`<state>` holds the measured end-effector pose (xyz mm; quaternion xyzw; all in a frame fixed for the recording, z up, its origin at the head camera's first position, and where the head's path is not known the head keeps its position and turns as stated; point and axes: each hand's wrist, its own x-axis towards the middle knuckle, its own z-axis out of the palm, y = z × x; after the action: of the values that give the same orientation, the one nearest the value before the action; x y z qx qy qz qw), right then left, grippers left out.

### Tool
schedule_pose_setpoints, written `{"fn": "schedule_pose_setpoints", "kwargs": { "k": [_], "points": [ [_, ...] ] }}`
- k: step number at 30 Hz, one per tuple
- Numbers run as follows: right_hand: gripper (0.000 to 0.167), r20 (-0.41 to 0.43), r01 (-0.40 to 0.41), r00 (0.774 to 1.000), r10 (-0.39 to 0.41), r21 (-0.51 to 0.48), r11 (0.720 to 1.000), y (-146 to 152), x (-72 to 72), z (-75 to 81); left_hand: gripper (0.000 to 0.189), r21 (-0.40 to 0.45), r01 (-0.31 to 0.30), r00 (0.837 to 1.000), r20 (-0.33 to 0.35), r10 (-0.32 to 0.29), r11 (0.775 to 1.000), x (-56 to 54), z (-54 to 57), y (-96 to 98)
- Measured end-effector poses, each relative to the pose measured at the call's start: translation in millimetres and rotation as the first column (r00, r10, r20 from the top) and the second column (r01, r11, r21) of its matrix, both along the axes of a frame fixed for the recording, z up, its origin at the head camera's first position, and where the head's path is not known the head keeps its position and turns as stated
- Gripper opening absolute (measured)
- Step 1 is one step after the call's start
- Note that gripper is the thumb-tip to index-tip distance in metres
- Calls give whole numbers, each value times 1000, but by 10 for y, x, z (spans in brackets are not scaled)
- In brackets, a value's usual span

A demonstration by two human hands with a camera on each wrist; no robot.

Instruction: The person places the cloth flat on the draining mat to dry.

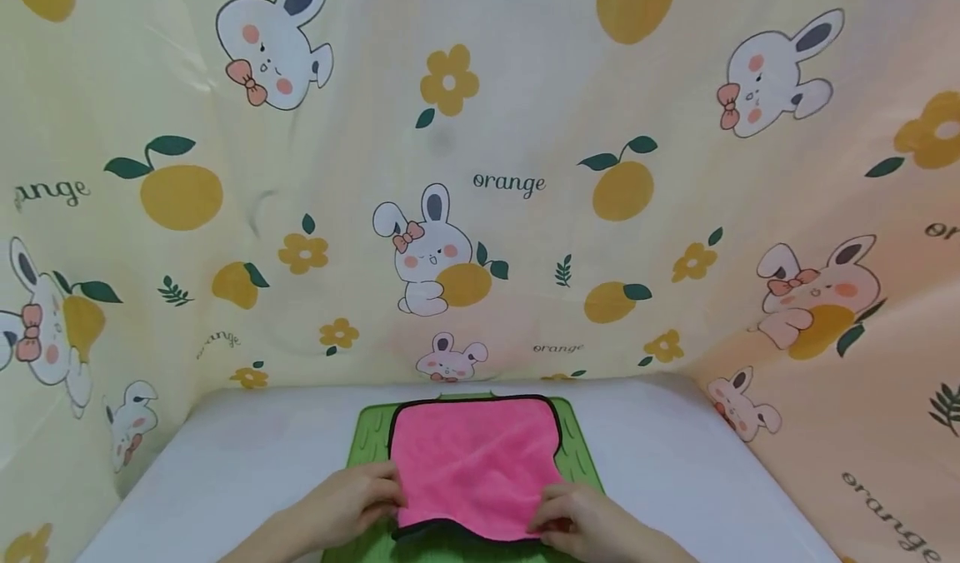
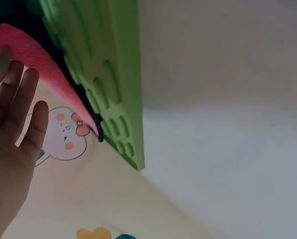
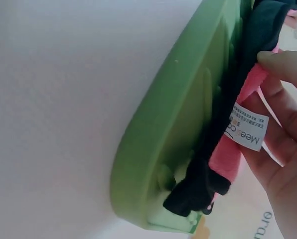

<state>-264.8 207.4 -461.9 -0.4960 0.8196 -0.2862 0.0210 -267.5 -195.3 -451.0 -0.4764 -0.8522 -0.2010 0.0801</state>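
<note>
A pink cloth [image 1: 476, 463] with black edging lies spread over a green ridged board [image 1: 581, 455]. At the cloth's left side, my left hand [image 1: 360, 500] pinches the edge between thumb and index finger, the other fingers loosely extended in the left wrist view. Near the front right corner my right hand [image 1: 581, 520] pinches the black border. A white printed label [image 3: 248, 128] hangs from the cloth beside the right fingers. The front edge of the cloth is slightly raised in a wave, showing its dark underside [image 3: 228, 109].
The board rests on a white table [image 1: 667, 455]. Behind and on both sides hangs a cream curtain [image 1: 525, 280] printed with rabbits, oranges and flowers. The board's raised rim [image 3: 153, 114] shows close up in the right wrist view.
</note>
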Motion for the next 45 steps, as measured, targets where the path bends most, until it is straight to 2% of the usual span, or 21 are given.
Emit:
{"fn": "schedule_pose_setpoints", "kwargs": {
  "k": [2, 5, 10, 13, 19, 25, 29, 32, 34, 36, 38, 40, 41, 43, 45],
  "points": [
    [16, 18, 21, 1000, -21, -21, 1000, 11, 36, 19, 18, -7, -15, 1000, 15, 15, 1000, 16, 46, -2],
    [16, 32, 47, 998, -45, -53, 997, 19, 83, 16, 19, -12, -11, 1000, -15, 11, 1000, 51, 87, 13],
    [17, 54, -9, 998, 14, -81, 997, 41, 165, -51, 19, -19, 31, 997, -72, -33, 999, 128, 33, 73],
    [17, 31, -43, 999, 45, -62, 997, 44, 189, -74, 17, -25, 33, 997, -67, -35, 999, 139, -21, 95],
    [13, 2, -12, 1000, 12, 47, 999, 5, 191, -33, 16, -50, 7, 997, -71, -11, 999, 127, -106, 95],
    [14, 34, -29, 999, 27, 61, 998, -1, 211, 10, 12, -47, -12, 1000, -29, 10, 999, 170, -156, 89],
    [15, 139, -12, 990, 8, 27, 1000, 41, 214, 34, 11, -14, -75, 997, 10, 75, 997, 222, -164, 71],
    [16, 188, 47, 981, -43, -16, 999, 102, 205, 61, 12, 47, -131, 990, 57, 129, 990, 266, -158, 47],
    [16, 178, 85, 981, -73, -63, 994, 145, 190, 77, 12, 113, -165, 983, 99, 155, 980, 290, -160, 29],
    [17, 130, 120, 986, -105, -114, 986, 184, 173, 87, 12, 187, -193, 974, 153, 165, 963, 312, -169, 10],
    [18, 102, 161, 984, -146, -162, 974, 222, 153, 91, 11, 253, -233, 957, 230, 175, 939, 330, -182, -6],
    [18, 111, 223, 973, -204, -187, 957, 263, 140, 92, 12, 299, -284, 928, 324, 183, 911, 350, -194, -18],
    [18, 121, 258, 964, -238, -187, 948, 285, 134, 89, 13, 309, -320, 902, 388, 188, 896, 360, -197, -21],
    [17, 165, 335, 937, -308, -172, 926, 337, 122, 84, 17, 308, -398, 836, 509, 204, 864, 390, -203, -20],
    [17, 214, 403, 904, -369, -143, 904, 390, 111, 75, 22, 292, -459, 769, 603, 211, 839, 423, -213, -13]
  ]
}}
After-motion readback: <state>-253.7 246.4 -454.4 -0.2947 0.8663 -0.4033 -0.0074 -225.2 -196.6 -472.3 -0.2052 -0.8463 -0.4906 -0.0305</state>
